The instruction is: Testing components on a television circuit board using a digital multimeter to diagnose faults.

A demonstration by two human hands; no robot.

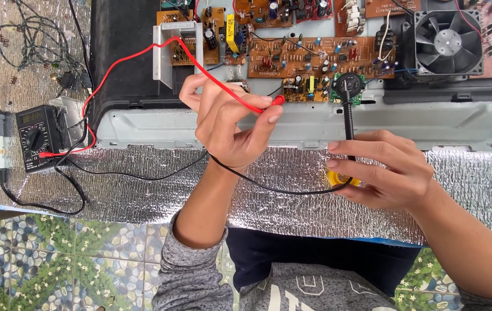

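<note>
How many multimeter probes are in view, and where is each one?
2. The red probe is held in the left hand; the black probe is in the right hand, its tip on the small green board.

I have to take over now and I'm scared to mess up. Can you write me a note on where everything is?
Left hand pinches the red probe, tip in the air, off the boards.
Right hand holds the black probe upright, its tip on the small green board.
Both leads run to the black multimeter at left, on the foil mat.
Done: black probe placed.
Left: red probe touches nothing yet.
</note>
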